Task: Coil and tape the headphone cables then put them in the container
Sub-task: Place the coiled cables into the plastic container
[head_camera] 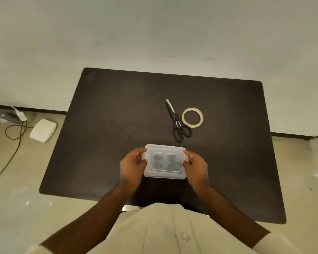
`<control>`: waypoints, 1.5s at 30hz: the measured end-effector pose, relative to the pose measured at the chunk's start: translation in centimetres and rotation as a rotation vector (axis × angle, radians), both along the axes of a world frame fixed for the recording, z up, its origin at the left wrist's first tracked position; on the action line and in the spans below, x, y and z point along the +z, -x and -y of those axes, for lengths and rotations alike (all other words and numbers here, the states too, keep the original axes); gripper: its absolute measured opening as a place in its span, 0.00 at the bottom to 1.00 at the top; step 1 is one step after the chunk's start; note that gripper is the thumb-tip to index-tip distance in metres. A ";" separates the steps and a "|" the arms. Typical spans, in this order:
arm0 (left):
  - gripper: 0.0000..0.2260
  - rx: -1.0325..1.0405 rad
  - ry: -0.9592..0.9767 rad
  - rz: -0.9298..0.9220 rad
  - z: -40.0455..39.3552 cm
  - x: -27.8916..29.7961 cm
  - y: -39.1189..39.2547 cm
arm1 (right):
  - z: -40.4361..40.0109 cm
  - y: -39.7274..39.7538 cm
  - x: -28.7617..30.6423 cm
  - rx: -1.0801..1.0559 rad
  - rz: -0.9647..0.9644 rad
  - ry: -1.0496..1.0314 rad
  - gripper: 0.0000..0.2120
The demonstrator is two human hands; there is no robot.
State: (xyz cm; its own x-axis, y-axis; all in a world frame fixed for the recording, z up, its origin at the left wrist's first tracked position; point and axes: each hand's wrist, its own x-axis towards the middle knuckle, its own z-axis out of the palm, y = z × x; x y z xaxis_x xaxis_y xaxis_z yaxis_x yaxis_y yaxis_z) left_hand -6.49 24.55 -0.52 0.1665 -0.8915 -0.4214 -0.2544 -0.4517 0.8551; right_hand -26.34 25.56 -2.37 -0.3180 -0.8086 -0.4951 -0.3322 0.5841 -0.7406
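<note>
A small clear plastic container [165,173] with its lid on sits near the front middle of the dark table [117,125]. Dark coiled headphone cables [163,161] show blurred through the lid. My left hand [132,165] grips the container's left side at the latch. On the opposite side, my right hand [195,165] grips the right latch. Black-handled scissors [176,121] lie beyond the container, blades pointing away. A roll of pale tape [192,117] lies flat just right of the scissors.
On the floor at the left are a white box [43,130], a dark cable [13,142] and a grey object by the wall. The wall stands right behind the table's far edge.
</note>
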 end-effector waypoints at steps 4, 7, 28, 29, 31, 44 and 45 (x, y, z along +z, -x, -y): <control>0.15 -0.150 0.013 0.162 -0.6 -1.5 -0.5 | -0.8 -0.2 -1.2 0.138 -0.174 0.033 0.20; 0.13 -0.215 0.043 0.246 -1.0 -2.7 -0.9 | -1.3 -0.3 -1.5 0.161 -0.190 0.043 0.21; 0.14 -0.147 -0.472 0.004 2.5 -4.7 -2.5 | 1.9 2.7 -2.5 -0.014 0.103 -0.372 0.11; 0.08 -0.124 -0.401 0.089 2.2 -4.5 -2.3 | 1.8 2.1 -2.4 0.038 -0.042 -0.339 0.12; 0.03 -0.224 -0.268 0.345 1.2 -3.8 -1.3 | 1.5 1.0 -1.9 0.153 -0.315 -0.311 0.12; 0.10 -0.347 -0.216 0.538 0.7 -2.6 0.4 | -0.7 -0.2 -2.1 0.125 -0.318 -0.182 0.10; 0.12 -0.336 -0.187 0.506 0.7 -2.5 0.5 | -0.7 0.0 -1.8 0.095 -0.315 -0.143 0.09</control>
State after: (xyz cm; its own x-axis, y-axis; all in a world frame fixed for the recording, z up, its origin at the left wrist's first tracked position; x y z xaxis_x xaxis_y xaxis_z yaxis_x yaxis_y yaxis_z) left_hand -7.00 23.89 -3.03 0.1094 -0.8485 -0.5178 -0.7605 -0.4069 0.5061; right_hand -26.31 26.27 -4.22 -0.3997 -0.7715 -0.4950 -0.5891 0.6299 -0.5062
